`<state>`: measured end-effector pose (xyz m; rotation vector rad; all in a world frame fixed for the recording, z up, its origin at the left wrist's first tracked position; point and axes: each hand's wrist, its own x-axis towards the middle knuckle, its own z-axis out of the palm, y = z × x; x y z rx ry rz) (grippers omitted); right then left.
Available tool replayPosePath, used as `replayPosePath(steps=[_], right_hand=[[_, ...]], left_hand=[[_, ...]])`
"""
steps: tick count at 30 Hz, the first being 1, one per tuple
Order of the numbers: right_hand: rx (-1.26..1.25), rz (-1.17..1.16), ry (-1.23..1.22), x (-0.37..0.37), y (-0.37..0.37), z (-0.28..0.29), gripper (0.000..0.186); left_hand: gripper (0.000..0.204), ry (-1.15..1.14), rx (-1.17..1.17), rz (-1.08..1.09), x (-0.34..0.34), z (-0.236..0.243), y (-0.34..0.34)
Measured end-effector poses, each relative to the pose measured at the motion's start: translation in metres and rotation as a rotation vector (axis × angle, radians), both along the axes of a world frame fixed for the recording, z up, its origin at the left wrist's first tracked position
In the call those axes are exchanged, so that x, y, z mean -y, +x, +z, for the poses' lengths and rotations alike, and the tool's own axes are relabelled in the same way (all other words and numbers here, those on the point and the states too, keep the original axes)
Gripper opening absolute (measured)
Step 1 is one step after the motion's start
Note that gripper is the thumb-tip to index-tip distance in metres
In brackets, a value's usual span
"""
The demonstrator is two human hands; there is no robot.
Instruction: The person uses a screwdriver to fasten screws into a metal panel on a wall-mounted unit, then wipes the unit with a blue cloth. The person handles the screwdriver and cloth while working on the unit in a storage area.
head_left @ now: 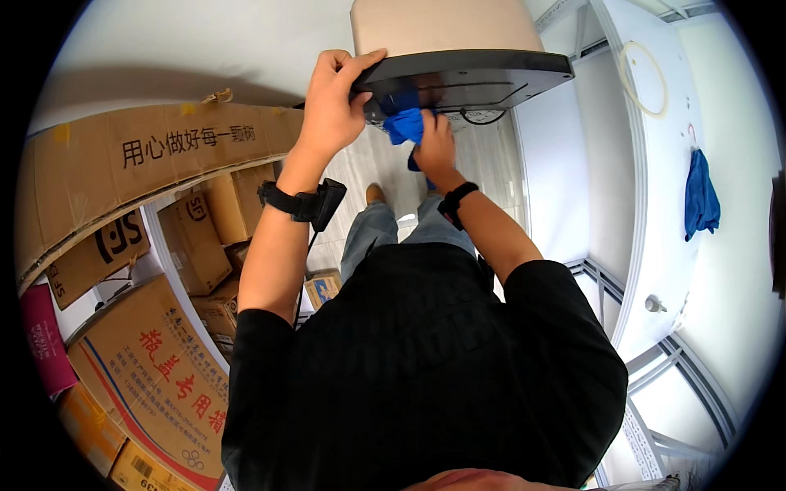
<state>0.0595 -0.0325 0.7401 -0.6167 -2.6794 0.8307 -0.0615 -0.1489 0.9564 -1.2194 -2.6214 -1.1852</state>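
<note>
A beige, rounded casing with a glossy black panel (467, 75) is in front of me at the top of the view; I cannot make out its exact kind. My left hand (334, 100) grips the panel's left corner, with the fingers over its upper edge and the thumb below. Bunched in my right hand (438, 150) is a blue cloth (404, 127), held against the lower side of the panel. A dark cable (483, 119) loops beneath the panel, to the right of the cloth.
Cardboard boxes (147, 368) fill the shelving on my left, below a long cardboard strip (164, 143). To the right, a white panel (647, 164) carries a pale ring (643, 79). Another blue cloth (702, 196) hangs beyond it. My feet stand on pale flooring (368, 164).
</note>
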Motion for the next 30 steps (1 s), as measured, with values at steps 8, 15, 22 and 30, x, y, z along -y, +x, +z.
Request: replayPosePath(steps=[8,15,22,30], right_hand=[[-0.023,0.14,-0.056,0.067,-0.023,-0.004,0.061],[-0.114,-0.041,-0.023,0.048,-0.008,-0.007,0.073],[-0.252,-0.241,0.001,-0.006,0.015,-0.061,0.073],[-0.559,-0.245,0.165,-0.038,0.01,-0.176,0.071]], left_hand=[[0.065,0.115,0.051,-0.04,0.002,-0.008,-0.003],[0.068,0.377,0.385,-0.147,0.028,-0.088,-0.016],[0.051,0.291,0.368,-0.181,0.037,-0.218,-0.024],[0.046,0.412,0.19,-0.126,0.052,-0.35,-0.033]])
